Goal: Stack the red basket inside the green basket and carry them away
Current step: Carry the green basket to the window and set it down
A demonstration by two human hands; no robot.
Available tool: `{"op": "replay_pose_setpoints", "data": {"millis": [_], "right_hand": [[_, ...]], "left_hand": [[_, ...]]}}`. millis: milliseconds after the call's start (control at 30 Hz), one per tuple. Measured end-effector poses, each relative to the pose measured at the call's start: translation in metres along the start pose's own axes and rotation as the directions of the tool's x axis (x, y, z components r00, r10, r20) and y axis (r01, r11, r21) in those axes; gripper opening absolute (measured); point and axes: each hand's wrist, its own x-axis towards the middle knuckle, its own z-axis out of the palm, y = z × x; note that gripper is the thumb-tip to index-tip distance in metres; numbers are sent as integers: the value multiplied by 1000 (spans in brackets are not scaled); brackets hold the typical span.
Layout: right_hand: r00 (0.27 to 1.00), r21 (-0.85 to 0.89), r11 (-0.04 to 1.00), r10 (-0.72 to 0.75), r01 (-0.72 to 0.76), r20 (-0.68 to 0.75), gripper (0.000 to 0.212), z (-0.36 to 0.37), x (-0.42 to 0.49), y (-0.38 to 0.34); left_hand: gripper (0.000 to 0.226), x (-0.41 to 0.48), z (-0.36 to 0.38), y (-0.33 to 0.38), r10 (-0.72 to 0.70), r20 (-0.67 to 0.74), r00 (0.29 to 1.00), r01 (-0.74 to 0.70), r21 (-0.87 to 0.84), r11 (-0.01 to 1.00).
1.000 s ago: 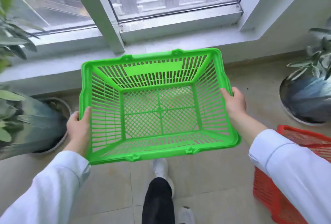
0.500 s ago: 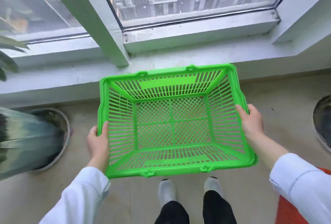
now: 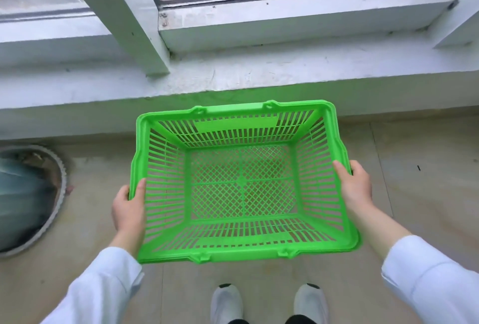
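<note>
Green plastic basket [image 3: 242, 183], lattice floor and slatted walls, open side up, empty. Held in the air above the tiled floor [image 3: 414, 168], in front of the window ledge [image 3: 259, 74], its far rim close to the ledge's lower edge; whether the two touch cannot be told.

Left hand [image 3: 128, 209]: closed on the basket's left rim, thumb inside over the slats, fingers wrapped round the outside.

Right hand [image 3: 356, 185]: closed on the right rim in the same way, thumb lying along the inner edge, fingers behind the wall.

Sleeves: white, one on each forearm, left sleeve [image 3: 98, 287] and right sleeve [image 3: 435, 279] entering from the lower corners.

Shoes: a white pair, left shoe [image 3: 226, 303] and right shoe [image 3: 311, 303], side by side on the floor directly below the basket's near rim.

Round pot [image 3: 33, 199] with a scalloped edge: on the floor at far left, well apart from the basket, contents blurred.

Window frame [image 3: 134, 20]: pale painted upright meeting the ledge behind the basket.

Red basket: out of sight.
</note>
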Motion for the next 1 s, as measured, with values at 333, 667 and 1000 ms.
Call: {"op": "replay_pose_setpoints", "data": {"millis": [333,667,1000], "right_hand": [[998,19,998,-64,64,-11,19,33,51,11],[998,-17,997,-69,69,-3,22,52,69,21],[999,-96,995,18,-14,38,27,55,71,14]], "left_hand": [[35,46,58,-14,3,45,999,-1,-46,999],[43,59,73,-30,-14,58,998,18,-70,997],[47,70,75,-25,-42,110,993,42,7,999]]}}
